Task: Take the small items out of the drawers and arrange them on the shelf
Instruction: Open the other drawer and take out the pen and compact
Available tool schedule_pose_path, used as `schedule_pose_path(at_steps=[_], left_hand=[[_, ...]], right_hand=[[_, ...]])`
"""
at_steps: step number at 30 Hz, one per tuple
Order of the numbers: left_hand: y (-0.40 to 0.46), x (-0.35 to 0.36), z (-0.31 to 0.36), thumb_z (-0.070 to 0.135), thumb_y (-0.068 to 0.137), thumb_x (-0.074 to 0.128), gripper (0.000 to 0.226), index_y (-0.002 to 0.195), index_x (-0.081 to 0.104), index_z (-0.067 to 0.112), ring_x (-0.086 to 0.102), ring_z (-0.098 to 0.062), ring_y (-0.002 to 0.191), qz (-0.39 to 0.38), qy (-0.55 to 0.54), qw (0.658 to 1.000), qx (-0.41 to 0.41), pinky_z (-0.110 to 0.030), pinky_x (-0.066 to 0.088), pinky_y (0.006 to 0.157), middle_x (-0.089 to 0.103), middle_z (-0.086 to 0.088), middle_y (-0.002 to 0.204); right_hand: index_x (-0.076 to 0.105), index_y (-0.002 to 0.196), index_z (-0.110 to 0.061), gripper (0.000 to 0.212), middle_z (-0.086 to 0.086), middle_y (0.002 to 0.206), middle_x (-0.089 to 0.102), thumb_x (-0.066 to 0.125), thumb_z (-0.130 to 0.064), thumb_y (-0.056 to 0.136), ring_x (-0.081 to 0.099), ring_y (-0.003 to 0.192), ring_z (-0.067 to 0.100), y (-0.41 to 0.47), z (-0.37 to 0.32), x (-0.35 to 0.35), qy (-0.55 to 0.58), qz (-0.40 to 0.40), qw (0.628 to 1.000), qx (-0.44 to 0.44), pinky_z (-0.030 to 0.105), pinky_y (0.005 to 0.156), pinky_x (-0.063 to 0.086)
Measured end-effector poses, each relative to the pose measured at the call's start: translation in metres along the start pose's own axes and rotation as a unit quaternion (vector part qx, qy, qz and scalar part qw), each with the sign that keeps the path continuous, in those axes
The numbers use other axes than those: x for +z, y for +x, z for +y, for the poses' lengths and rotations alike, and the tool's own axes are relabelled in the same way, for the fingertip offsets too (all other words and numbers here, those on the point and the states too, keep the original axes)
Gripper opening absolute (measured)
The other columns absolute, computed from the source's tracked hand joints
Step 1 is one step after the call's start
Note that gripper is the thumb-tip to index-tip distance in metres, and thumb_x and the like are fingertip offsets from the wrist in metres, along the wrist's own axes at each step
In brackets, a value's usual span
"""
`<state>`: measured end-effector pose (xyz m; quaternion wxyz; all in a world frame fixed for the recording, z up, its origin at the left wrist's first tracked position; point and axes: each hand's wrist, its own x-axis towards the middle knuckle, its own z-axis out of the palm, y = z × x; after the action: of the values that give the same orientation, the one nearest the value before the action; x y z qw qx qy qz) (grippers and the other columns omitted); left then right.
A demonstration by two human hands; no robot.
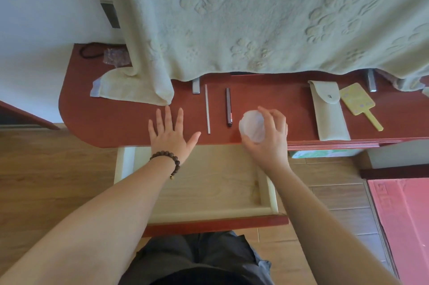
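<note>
At the far left of the red shelf [111, 127] lay a dark cord loop [89, 51] and a crinkled clear packet [115, 56], half under the hanging pale-green towel [255, 17]. The left hand [170, 132] lay palm down on the shelf near its front edge, fingers straight and spread, holding nothing; a beaded bracelet [167, 161] circled that wrist, and the forearm reached in from the near left over the open drawer [209, 182], whose visible floor looked bare.

Just right of that hand lay a thin white stick [207, 108] and a dark pen [229, 107], side by side and running near to far. Next came the translucent round cup [251, 127], gripped by the right hand [267, 136] with fingers and thumb curled round it, close above or on the shelf beside the pen; whether it touched the wood could not be told. That wrist was bent, the forearm rising from the near right.

Further right lay a pale cloth pouch [328, 110] and a yellow paddle-shaped card [358, 103].

The step in hand seemed to be setting the cup into the row. Done well, it would go down in the gap between pen and pouch, level with the pen's near end, the fingers loosening only once it sat flat, and without nudging the pen.
</note>
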<state>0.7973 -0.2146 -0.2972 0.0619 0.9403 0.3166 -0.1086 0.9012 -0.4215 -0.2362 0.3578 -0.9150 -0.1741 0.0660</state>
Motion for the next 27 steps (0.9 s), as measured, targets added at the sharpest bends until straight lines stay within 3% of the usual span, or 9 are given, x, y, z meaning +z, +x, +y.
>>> schedule_pose_path(at_steps=[5, 11, 21, 27], left_hand=[[0.002, 0.000, 0.000, 0.077, 0.081, 0.005, 0.085, 0.150, -0.010, 0.029, -0.010, -0.030, 0.147, -0.005, 0.009, 1.000, -0.003, -0.051, 0.000, 0.118, -0.008, -0.007, 0.160], [0.003, 0.000, 0.000, 0.077, 0.081, 0.009, 0.085, 0.150, -0.009, 0.030, -0.010, -0.029, 0.147, -0.003, -0.003, 1.000, -0.006, -0.050, -0.001, 0.119, -0.008, -0.006, 0.160], [0.003, 0.003, 0.002, 0.077, 0.079, 0.005, 0.087, 0.151, -0.003, 0.029, -0.005, -0.030, 0.147, 0.024, 0.013, 1.000, -0.012, -0.050, 0.003, 0.118, -0.002, -0.007, 0.161], [0.000, -0.002, 0.001, 0.076, 0.082, 0.015, 0.084, 0.151, 0.000, 0.030, -0.007, -0.027, 0.147, 0.009, -0.018, 1.000, -0.011, -0.048, -0.001, 0.119, -0.003, -0.005, 0.161]], right_hand=[[0.039, 0.142, -0.024, 0.070, -0.004, 0.139, 0.034, 0.067, -0.036, 0.079, 0.032, 0.125, 0.021, 0.066, 0.012, 0.010, -0.043, -0.025, 0.998, 0.038, 0.034, 0.093, 0.042], [0.042, 0.140, -0.020, 0.065, -0.005, 0.143, 0.038, 0.063, -0.039, 0.082, 0.033, 0.126, 0.023, 0.092, 0.018, 0.023, -0.073, -0.044, 0.996, 0.036, 0.035, 0.096, 0.041], [0.041, 0.142, -0.026, 0.067, -0.005, 0.150, 0.032, 0.068, -0.041, 0.082, 0.029, 0.134, 0.021, 0.091, 0.026, 0.021, -0.040, -0.060, 0.997, 0.029, 0.037, 0.104, 0.037], [0.043, 0.139, -0.025, 0.066, 0.000, 0.155, 0.025, 0.068, -0.046, 0.081, 0.019, 0.142, 0.023, 0.044, 0.035, 0.009, -0.019, -0.008, 0.999, 0.025, 0.045, 0.111, 0.033]])
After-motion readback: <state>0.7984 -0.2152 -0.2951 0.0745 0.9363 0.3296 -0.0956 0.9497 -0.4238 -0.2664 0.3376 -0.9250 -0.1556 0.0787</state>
